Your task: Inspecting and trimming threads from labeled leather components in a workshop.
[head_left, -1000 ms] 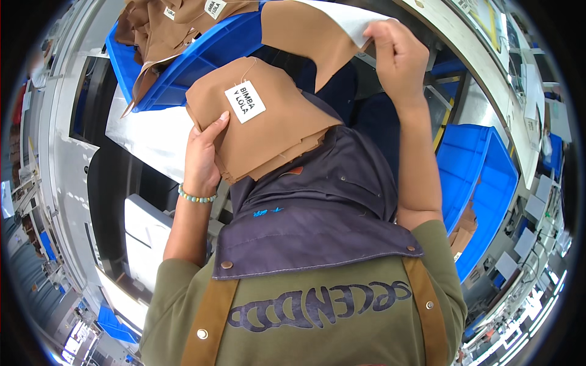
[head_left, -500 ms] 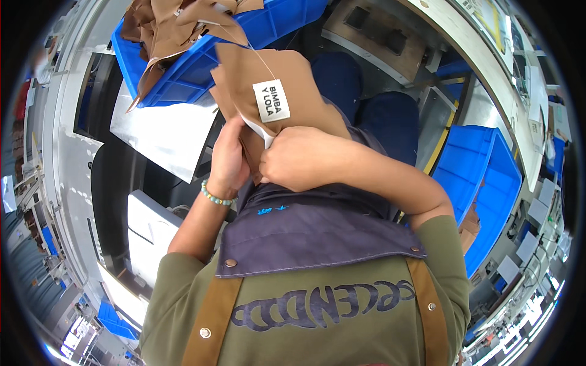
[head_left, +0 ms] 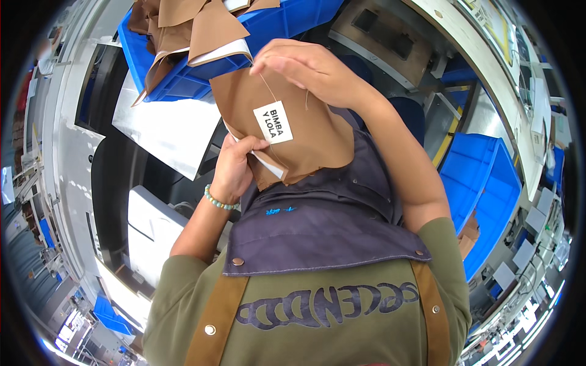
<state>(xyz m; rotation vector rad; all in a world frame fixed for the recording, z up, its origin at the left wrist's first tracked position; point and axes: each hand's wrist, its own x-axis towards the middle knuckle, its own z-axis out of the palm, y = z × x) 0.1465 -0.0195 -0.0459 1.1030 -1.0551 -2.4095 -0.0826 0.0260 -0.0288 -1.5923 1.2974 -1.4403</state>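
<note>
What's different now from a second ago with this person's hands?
The right hand swung left from holding a brown piece out to the right, dipped beside the left hand, then rose to the far edge of the brown stack; whether it grips anything is unclear. A brown flap now hangs over the rim of the upper blue bin. The left hand still holds the stack, white label facing up.

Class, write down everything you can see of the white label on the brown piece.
The white label is a flat, roughly square patch, perhaps cloth, with dark lettering. It lies face up and slightly turned on the brown piece, which the left hand grips. A thin thread runs from its upper edge toward the right hand. The left thumb tip sits by its lower edge; contact is hard to tell.
</note>
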